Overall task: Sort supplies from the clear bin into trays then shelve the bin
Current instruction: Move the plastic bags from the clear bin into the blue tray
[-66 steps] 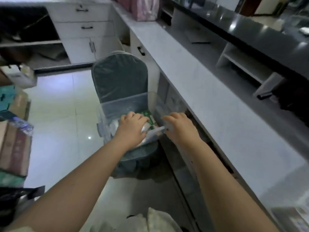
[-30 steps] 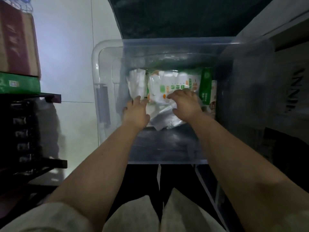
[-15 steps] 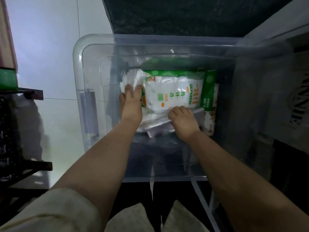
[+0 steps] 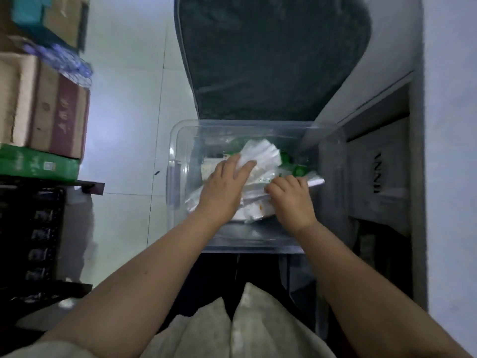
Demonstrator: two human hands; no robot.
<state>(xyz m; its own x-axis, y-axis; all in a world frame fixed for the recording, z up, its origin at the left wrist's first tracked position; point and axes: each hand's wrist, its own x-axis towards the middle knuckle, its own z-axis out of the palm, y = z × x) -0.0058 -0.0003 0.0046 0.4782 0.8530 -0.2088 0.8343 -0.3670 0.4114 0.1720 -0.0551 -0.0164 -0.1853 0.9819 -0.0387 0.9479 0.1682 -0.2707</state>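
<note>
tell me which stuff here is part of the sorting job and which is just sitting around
Part of the job:
clear bin
white plastic packets
green packet
left hand
right hand

Just lying about:
cardboard boxes
green box
dark chair
black rack

head view, steeply downward, close, seemingly seated

We see the clear bin (image 4: 178,161) on the chair (image 4: 271,60), in front of its backrest. Packets (image 4: 260,156) lie in the bin, with our left hand (image 4: 222,187) and right hand (image 4: 291,200) on them. Stacked boxes (image 4: 44,107) stand to the left, a counter (image 4: 449,151) to the right.
</note>
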